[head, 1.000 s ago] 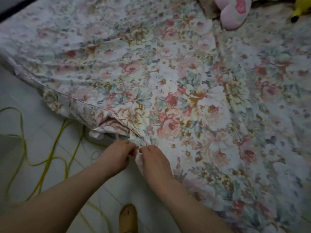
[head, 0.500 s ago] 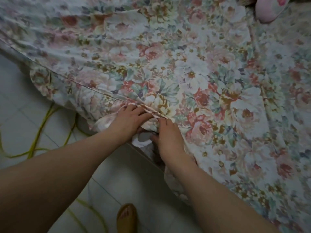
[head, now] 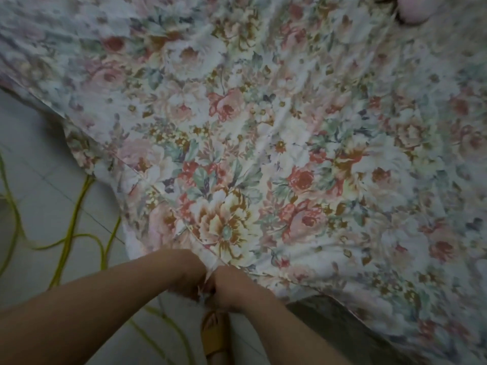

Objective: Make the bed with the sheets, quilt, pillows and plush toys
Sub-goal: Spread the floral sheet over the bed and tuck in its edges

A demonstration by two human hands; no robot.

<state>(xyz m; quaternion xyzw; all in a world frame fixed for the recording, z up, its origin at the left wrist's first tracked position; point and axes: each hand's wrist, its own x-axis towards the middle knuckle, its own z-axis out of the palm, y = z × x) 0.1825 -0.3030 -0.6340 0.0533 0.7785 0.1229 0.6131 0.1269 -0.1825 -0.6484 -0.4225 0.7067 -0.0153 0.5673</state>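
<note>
Two hands are meeting at 6 o'clock in the head view: the left hand and the right hand are sitting knuckle to knuckle, both curling around and gripping one bunched corner of the floral sheet. The fingertips are tucking under the cloth, so the exact pinch is not showing. The sheet is lying spread over the bed, filling the view from 9 o'clock through 12 to 4 o'clock, with soft wrinkles running across it. A stitched seam is running from 9 o'clock down into the gripped corner. Whether this layer is the sheet or a quilt cover, I cannot tell. At 5 o'clock a dark strip of bed side is showing uncovered below the hem. A pink plush toy is lying on the cloth at 1 o'clock, cropped by the frame. On the floor at 8 o'clock a yellow cable is looping, partly running under the overhang; a sandalled foot is standing just below the hands. Judgement: the step in hand is fitting this corner over the bed. The next move is probably calling for pulling the corner taut and down around the bed's corner, evenly with both hands, while keeping the hem off the cable.
</note>
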